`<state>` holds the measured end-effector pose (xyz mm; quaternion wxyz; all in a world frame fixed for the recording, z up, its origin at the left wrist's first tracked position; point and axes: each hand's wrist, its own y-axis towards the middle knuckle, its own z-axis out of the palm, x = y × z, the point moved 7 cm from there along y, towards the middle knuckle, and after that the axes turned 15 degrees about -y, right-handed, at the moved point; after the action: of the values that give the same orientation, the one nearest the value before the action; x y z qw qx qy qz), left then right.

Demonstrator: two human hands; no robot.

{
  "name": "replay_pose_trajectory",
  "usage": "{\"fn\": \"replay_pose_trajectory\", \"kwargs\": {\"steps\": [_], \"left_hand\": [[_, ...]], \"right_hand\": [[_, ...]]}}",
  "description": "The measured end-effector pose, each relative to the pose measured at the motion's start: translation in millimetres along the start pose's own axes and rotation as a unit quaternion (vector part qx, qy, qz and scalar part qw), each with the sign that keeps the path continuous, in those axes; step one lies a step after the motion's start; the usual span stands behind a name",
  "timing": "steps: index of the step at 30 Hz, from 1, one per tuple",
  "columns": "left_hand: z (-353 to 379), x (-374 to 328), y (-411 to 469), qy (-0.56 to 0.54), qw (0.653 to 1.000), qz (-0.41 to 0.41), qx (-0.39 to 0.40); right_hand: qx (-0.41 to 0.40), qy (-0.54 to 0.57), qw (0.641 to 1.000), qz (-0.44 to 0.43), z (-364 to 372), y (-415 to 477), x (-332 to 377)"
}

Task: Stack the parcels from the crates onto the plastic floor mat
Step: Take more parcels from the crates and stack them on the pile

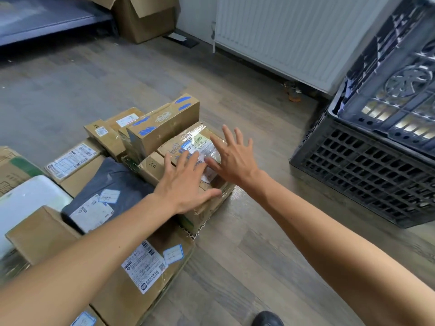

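Found a brown cardboard parcel point(202, 140) at the right edge of the pile, wrapped in shiny clear tape, with a white barcode label on top and dented corners. Placed it on the stack covering the plastic floor mat point(195, 234), visible only as a pale ribbed edge under the boxes. Saw the left hand point(186, 182) lying flat on the near top of this parcel, fingers straight and spread, gripping nothing. Saw the right hand point(235, 158) also released, fingers fanned wide over the label; could not tell whether touching the tape or just above it. Noted just behind the parcel a long box point(164, 121) with blue marks, and to the left a grey mailing bag point(106, 182) among more labelled cartons. Noted a grey-brown wooden floor point(235, 267) around the mat. Saw to the right two dark plastic crates point(364, 175), the upper tilted into the lower. Saw a white radiator point(282, 31) on the wall and an open cardboard box point(146, 17) at the back.
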<state>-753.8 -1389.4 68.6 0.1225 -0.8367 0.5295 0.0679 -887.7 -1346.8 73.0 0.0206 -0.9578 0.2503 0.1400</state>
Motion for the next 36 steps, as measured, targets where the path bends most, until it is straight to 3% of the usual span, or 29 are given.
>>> {"fn": "replay_pose_trajectory", "kwargs": {"steps": [3,5,8,11,21,36], "left_hand": [[0,10,1,-0.022,0.999,-0.032,-0.008],[2,17,2,-0.056,0.996,-0.062,0.011],[7,19,2,-0.067,0.994,-0.079,0.037],[8,15,4,-0.055,0.995,-0.072,0.034],[13,13,6,-0.057,0.995,-0.069,0.031],[13,15,7,-0.054,0.997,-0.05,0.017]], "right_hand": [[0.02,0.014,0.999,0.025,13,-3,-7],[0.059,0.085,0.992,0.065,24,-1,-14],[0.125,0.26,0.95,0.121,43,4,-24],[0.121,0.371,0.906,0.162,48,12,-38],[0.172,0.46,0.842,0.224,61,21,-59],[0.188,0.462,0.846,0.191,58,29,-72]]}}
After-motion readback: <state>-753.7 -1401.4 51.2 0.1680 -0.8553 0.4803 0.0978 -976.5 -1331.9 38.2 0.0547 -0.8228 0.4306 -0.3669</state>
